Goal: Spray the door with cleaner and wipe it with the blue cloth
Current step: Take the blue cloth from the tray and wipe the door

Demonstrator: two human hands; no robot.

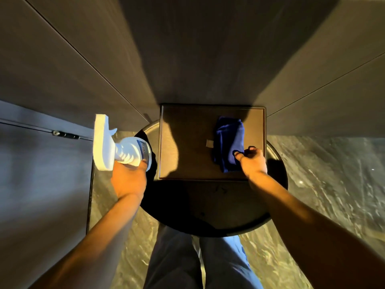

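Head view: left hand [128,180] grips spray bottle [125,152] (white), right hand [253,161] pinches blue cloth [229,142].

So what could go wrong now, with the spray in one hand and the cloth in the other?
1. The right hand pinches only the near edge of the blue cloth, so it might slip free or drag across the square tray when lifted.
2. The left hand holds the spray bottle tipped sideways beside the round table; a squeeze now might send cleaner somewhere other than the door.
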